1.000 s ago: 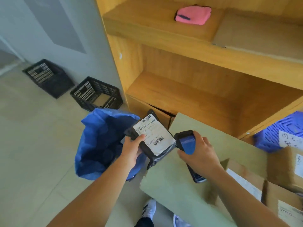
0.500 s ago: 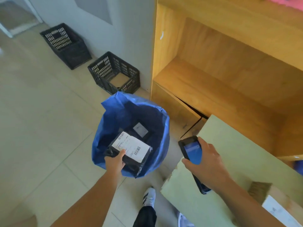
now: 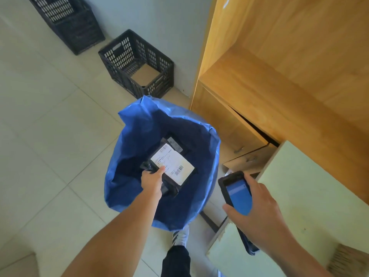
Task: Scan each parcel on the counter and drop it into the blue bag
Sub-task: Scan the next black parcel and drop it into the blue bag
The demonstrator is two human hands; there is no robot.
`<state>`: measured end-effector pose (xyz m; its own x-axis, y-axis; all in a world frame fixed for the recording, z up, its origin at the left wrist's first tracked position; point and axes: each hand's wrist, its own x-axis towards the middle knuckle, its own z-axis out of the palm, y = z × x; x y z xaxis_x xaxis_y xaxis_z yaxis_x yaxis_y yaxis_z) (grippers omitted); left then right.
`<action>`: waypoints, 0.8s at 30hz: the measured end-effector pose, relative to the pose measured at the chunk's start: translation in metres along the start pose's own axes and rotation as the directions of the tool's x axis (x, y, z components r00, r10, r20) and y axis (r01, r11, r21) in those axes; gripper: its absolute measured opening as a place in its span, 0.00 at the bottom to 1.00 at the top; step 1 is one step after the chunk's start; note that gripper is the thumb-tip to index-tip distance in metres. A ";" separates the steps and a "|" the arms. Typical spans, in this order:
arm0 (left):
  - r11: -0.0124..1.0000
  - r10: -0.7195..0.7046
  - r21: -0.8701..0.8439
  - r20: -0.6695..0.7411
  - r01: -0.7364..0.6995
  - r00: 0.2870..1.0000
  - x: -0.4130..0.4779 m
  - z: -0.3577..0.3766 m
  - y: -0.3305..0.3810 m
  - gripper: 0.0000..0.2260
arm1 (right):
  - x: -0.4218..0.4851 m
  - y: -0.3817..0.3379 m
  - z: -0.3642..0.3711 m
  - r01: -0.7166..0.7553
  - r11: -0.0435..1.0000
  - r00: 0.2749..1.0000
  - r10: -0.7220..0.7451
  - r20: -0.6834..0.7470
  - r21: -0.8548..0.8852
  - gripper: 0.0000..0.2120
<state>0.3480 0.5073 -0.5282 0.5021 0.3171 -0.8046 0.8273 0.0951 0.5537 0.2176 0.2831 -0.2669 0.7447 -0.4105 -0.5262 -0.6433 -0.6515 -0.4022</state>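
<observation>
Far left, a couple of black crates [image 3: 137, 62] sit on the floor by the wall. They're not part of this, so ignore them.

The blue bag [image 3: 127, 148] stands on the floor in front of the feet with its mouth wide open and facing up. The left hand [image 3: 152, 180] reaches down into it and pinches the near corner of the black parcel [image 3: 175, 166], thumb on the white label. So the parcel is already inside the rim, label up, over another dark parcel [image 3: 175, 142] deeper in. Can't tell if the two are touching.

My read is that this is the drop, and it's one release away from done. A few tips for doing it clean:
- **Let go low:** Release with the hand where it is now, so the parcel lands flat on the pile and doesn't catch the bag wall or fold the rim in.
- **Lift straight out:** Bring the arm straight up. Snagging the near edge would probably make the bag slump shut.
- **Landing:** It looks like a soft poly mailer, so I wouldn't worry about how it lands.

Further right, the right hand [image 3: 259, 214] has its fingers wrapped round the scanner [image 3: 237, 194], blue screen up, next to the corner of the pale green surface [image 3: 299, 196]. I'd leave it just like that, ready for the next parcel. A cardboard box [image 3: 347, 258] peeks in at bottom right.
</observation>
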 end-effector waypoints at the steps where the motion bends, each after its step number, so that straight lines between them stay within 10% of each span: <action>1: 1.000 0.014 0.010 -0.009 -0.014 1.000 0.003 0.005 0.005 0.19 | 0.004 -0.003 0.000 0.004 1.000 1.000 -0.004 0.008 -0.007 0.43; 7: 0.991 -0.067 -0.102 0.157 0.084 0.985 0.011 0.025 0.052 0.60 | 0.023 -0.020 0.000 0.101 0.994 0.995 -0.101 0.015 0.034 0.32; 24: 0.944 0.066 0.300 0.232 -0.136 0.971 -0.094 0.031 0.037 0.16 | 0.009 0.008 -0.037 0.120 0.992 0.992 -0.119 -0.041 0.028 0.39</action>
<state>0.3392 0.4517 -0.4393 0.6000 0.0951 -0.7943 0.7887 -0.2365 0.5675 0.2254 0.2510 -0.2470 0.8225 -0.3562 -0.4433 -0.5540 -0.6779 -0.4832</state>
